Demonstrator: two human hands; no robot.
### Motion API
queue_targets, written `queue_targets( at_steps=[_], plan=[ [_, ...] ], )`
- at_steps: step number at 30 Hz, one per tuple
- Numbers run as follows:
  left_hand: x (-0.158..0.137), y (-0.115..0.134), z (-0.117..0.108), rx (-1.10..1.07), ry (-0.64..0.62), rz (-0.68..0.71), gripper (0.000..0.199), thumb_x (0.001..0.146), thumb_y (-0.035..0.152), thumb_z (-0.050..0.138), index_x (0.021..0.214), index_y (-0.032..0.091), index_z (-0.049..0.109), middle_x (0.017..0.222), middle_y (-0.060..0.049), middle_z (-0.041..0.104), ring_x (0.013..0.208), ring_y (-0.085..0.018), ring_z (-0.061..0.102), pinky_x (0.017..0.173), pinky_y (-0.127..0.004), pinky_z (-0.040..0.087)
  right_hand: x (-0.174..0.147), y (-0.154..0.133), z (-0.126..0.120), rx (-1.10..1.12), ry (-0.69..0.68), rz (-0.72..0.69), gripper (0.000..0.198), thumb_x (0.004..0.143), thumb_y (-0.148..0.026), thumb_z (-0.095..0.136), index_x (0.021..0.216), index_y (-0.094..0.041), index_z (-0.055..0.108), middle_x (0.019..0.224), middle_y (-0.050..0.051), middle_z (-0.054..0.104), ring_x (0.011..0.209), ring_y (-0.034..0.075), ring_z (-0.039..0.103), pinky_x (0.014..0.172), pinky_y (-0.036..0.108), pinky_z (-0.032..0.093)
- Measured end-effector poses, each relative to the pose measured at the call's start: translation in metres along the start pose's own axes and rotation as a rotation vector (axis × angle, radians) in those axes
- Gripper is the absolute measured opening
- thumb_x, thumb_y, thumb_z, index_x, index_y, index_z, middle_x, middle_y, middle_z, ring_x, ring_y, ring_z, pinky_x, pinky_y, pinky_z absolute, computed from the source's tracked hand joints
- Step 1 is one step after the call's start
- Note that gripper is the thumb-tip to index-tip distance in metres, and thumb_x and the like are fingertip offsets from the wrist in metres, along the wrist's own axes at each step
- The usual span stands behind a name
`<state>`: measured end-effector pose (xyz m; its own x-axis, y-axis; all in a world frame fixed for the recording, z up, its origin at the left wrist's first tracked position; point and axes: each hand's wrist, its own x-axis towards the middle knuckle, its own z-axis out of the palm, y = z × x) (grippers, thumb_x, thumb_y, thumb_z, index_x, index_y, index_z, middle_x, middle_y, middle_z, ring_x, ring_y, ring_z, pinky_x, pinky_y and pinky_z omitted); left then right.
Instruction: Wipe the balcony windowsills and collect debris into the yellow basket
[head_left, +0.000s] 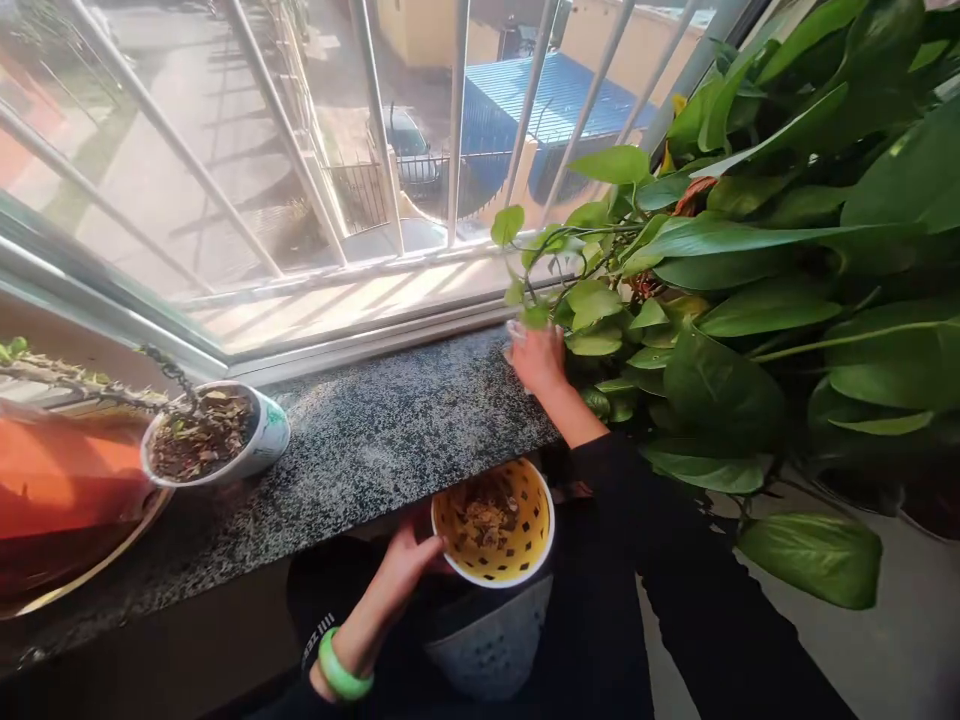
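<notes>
My left hand (411,558) grips the rim of a yellow basket (525,545) with a white edge and dark square holes. The basket is tilted towards me just below the front edge of the granite sill (390,420). Dry brown debris (487,518) lies inside it. My right hand (538,358) reaches across the sill to the window side, beside the trailing leaves of a green plant (735,380). Its fingers are curled and blurred, with something whitish at their tips that I cannot make out.
At the left of the sill stand a white pot (266,435) with a thorny plant and an orange pot (67,480) on a saucer. Window bars (375,120) run along the back. A large leaf (814,560) hangs low at the right.
</notes>
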<state>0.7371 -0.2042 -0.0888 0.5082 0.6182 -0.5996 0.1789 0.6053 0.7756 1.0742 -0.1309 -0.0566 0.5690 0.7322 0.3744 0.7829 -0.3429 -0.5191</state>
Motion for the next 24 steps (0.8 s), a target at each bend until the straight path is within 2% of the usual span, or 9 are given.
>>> queue_targets(
  at_steps=[2,4,6,8,10,15,17,20,24],
  plan=[
    [0.002,0.000,0.001,0.003,-0.015,0.022,0.078,0.067,0.029,0.076,0.141,0.021,0.052,0.150,-0.016,0.051,0.115,-0.037,0.063,0.059,-0.028,0.062,-0.018,-0.027,0.006,0.060,-0.050,-0.101,0.028,0.080,-0.011,0.059,0.106,-0.018,0.069,0.114,0.016,0.063,0.114,0.033,0.053,0.107,0.059,0.042],
    [0.005,-0.003,0.004,-0.004,-0.016,0.039,0.078,0.066,0.028,0.077,0.140,0.020,0.053,0.149,-0.016,0.051,0.115,-0.037,0.064,0.060,-0.027,0.061,-0.052,-0.051,0.001,0.180,-0.131,-0.267,0.032,0.079,-0.009,0.060,0.108,-0.019,0.069,0.124,0.014,0.062,0.119,0.030,0.052,0.109,0.052,0.043],
    [0.006,-0.007,0.009,-0.015,0.002,0.051,0.075,0.065,0.027,0.080,0.135,0.019,0.054,0.147,-0.016,0.053,0.113,-0.035,0.065,0.060,-0.027,0.061,-0.091,-0.066,-0.014,0.299,-0.225,-0.411,0.028,0.081,-0.012,0.062,0.107,-0.022,0.069,0.123,0.010,0.063,0.121,0.027,0.052,0.108,0.046,0.044],
    [0.005,-0.011,0.014,-0.015,0.032,0.046,0.069,0.065,0.027,0.081,0.129,0.018,0.056,0.142,-0.016,0.056,0.105,-0.032,0.069,0.059,-0.027,0.061,-0.122,-0.066,-0.035,0.366,-0.305,-0.488,0.026,0.082,-0.013,0.063,0.105,-0.024,0.069,0.120,0.008,0.066,0.120,0.025,0.054,0.106,0.043,0.046],
    [0.004,-0.014,0.019,-0.008,0.050,0.036,0.063,0.066,0.028,0.081,0.123,0.016,0.055,0.135,-0.017,0.059,0.095,-0.029,0.071,0.059,-0.029,0.062,-0.138,-0.052,-0.056,0.358,-0.280,-0.450,0.028,0.083,-0.010,0.059,0.105,-0.024,0.069,0.117,0.008,0.067,0.117,0.024,0.057,0.103,0.042,0.048],
    [0.010,-0.020,0.027,-0.006,0.026,0.072,0.058,0.064,0.024,0.082,0.114,0.016,0.054,0.124,-0.016,0.061,0.082,-0.023,0.072,0.060,-0.034,0.063,-0.125,0.010,-0.094,0.160,0.125,-0.156,0.030,0.087,-0.014,0.051,0.113,-0.019,0.066,0.123,0.015,0.064,0.119,0.027,0.058,0.106,0.047,0.047],
    [0.014,-0.023,0.033,-0.013,0.038,0.084,0.054,0.064,0.022,0.081,0.110,0.015,0.054,0.119,-0.015,0.061,0.077,-0.022,0.072,0.058,-0.033,0.062,-0.117,0.031,-0.103,0.059,0.204,-0.072,0.031,0.088,-0.019,0.051,0.115,-0.018,0.064,0.125,0.017,0.063,0.120,0.029,0.058,0.107,0.048,0.046],
    [0.021,-0.028,0.046,-0.033,0.050,0.103,0.047,0.065,0.019,0.078,0.104,0.015,0.052,0.112,-0.013,0.062,0.070,-0.019,0.070,0.054,-0.031,0.061,-0.112,0.047,-0.109,-0.071,0.210,0.018,0.031,0.090,-0.023,0.050,0.117,-0.016,0.064,0.118,0.019,0.066,0.115,0.032,0.060,0.103,0.048,0.048],
    [0.028,-0.026,0.063,-0.043,-0.017,0.079,0.047,0.067,0.017,0.077,0.103,0.016,0.048,0.104,-0.009,0.063,0.063,-0.015,0.069,0.054,-0.029,0.061,-0.108,0.045,-0.097,-0.209,0.144,0.084,0.038,0.091,-0.023,0.048,0.125,-0.013,0.060,0.120,0.022,0.063,0.115,0.033,0.058,0.101,0.047,0.047]
  ],
)
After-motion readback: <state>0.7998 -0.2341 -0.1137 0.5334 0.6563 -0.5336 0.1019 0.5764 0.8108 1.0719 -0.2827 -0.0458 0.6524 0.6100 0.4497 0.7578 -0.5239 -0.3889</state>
